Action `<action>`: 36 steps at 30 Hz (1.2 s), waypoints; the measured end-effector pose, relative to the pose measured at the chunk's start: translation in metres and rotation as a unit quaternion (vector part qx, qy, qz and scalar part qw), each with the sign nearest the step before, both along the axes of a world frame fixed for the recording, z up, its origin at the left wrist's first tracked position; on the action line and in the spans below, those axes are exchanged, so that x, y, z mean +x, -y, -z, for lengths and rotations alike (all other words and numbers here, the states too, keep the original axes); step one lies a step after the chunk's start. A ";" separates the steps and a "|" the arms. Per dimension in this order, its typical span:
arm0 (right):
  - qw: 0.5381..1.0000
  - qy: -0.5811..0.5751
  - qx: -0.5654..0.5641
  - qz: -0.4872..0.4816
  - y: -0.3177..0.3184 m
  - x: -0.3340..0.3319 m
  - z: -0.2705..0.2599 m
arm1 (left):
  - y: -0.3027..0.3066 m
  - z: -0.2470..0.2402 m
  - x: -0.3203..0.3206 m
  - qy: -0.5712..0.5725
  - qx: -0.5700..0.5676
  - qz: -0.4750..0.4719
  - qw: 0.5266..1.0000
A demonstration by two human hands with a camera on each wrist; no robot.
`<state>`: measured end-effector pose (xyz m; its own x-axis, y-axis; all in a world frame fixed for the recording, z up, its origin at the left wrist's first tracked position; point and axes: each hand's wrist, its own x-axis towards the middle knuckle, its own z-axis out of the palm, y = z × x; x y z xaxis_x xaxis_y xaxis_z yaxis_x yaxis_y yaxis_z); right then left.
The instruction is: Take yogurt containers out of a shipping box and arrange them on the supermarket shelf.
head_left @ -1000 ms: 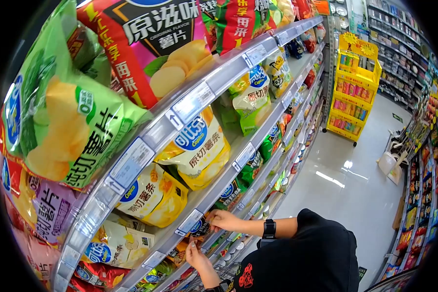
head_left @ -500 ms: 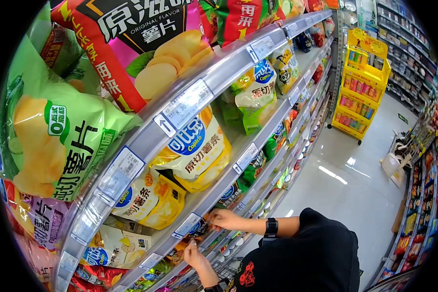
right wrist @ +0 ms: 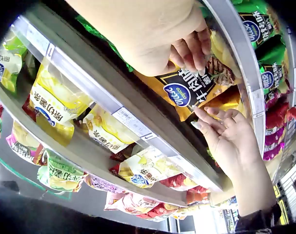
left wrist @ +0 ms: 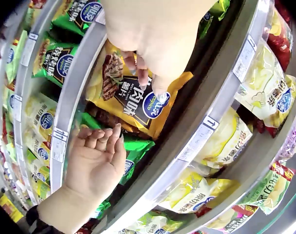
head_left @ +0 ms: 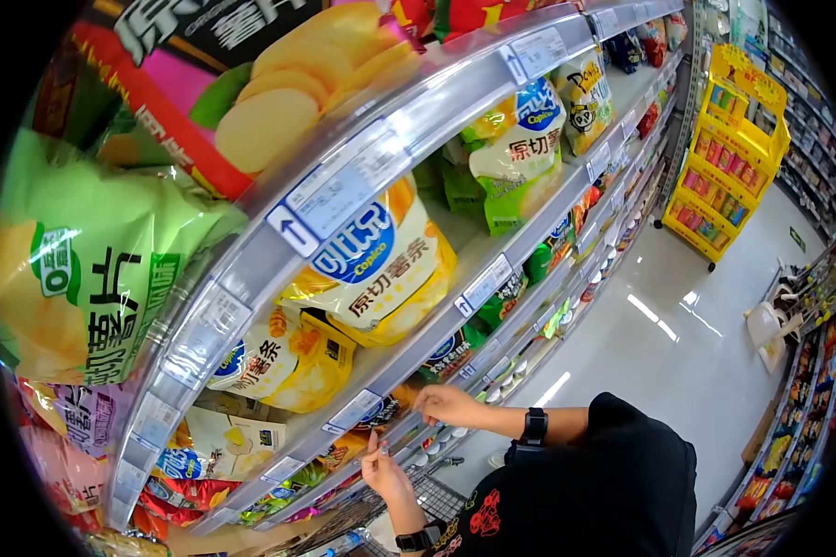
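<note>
An orange and black bag of beef-flavour chips (left wrist: 128,97) lies face up on a shelf. My left hand (left wrist: 153,39) is over the bag in the left wrist view, its index fingertip overlapping the blue logo. Beside the bag's edge, my right hand (left wrist: 99,163) shows its palm, fingers loosely bent and holding nothing. The right wrist view has my right hand (right wrist: 160,41) over the bag's top, and my left hand (right wrist: 231,141) at its lower edge with a finger extended. From the head, both the left hand (head_left: 386,472) and right hand (head_left: 446,407) appear at the shelf front.
Yellow and white potato snack bags (head_left: 376,274) fill the shelf above. Green bags (left wrist: 57,63) stand nearby. Price-label rails (head_left: 353,408) edge each shelf. A wire cart (head_left: 437,497) is below the hands. A yellow display stand (head_left: 720,153) is in the aisle.
The head view has shifted, with the display stand further right. My right hand has drawn slightly back from the shelf. My left hand's index finger is now extended upward.
</note>
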<state>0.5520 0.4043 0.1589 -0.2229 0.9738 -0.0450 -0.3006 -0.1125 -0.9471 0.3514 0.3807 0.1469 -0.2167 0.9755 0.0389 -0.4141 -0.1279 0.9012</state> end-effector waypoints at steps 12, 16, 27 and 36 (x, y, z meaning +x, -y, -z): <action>0.995 0.078 0.046 -0.030 0.097 0.090 0.003 | 0.104 0.002 0.115 -0.004 -0.010 0.103 0.995; 0.967 0.229 0.116 -0.001 0.169 0.182 0.026 | 0.142 0.029 0.223 0.038 -0.095 0.106 0.989; 0.965 0.070 -0.212 0.137 0.319 0.417 0.061 | 0.232 0.057 0.454 0.117 -0.364 0.284 0.879; 0.928 0.193 -0.140 0.285 0.437 0.720 0.084 | 0.278 0.067 0.788 0.151 -0.341 0.464 0.803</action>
